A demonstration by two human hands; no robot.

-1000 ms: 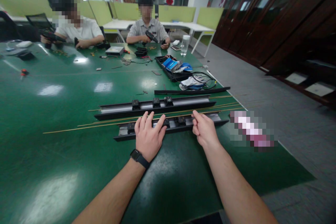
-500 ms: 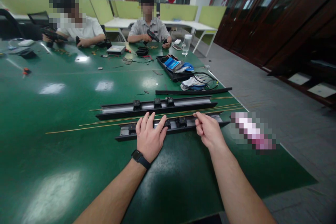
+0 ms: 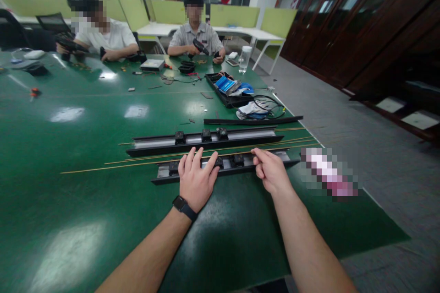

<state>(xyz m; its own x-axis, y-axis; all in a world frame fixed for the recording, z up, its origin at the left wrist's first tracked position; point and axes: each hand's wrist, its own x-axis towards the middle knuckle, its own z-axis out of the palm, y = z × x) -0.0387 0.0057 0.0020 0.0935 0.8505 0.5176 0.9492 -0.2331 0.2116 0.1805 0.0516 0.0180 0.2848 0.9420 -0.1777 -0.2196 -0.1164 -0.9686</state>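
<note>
My left hand [image 3: 198,178] lies with fingers spread over the near black channel [image 3: 237,171], its fingertips at the thin golden rod [image 3: 85,170] along the channel's far edge. My right hand [image 3: 272,169] is closed, thumb and forefinger pinched on that rod near the channel's right end. Small black blocks [image 3: 237,160] sit inside the near channel; my left hand partly covers one. Behind it lies a second black channel [image 3: 206,144] with a pale inside and similar blocks. More thin rods lie between the two channels.
A black strip [image 3: 252,121] lies beyond the channels. Further back are gloves [image 3: 252,109] with black cable and a black tray [image 3: 220,94] of blue items. A clear bottle [image 3: 244,59] stands near two seated people, one holding a power drill [image 3: 200,46]. The table's right edge is close.
My right hand has shifted slightly left along the rod. My left hand stays in place on the near channel.
</note>
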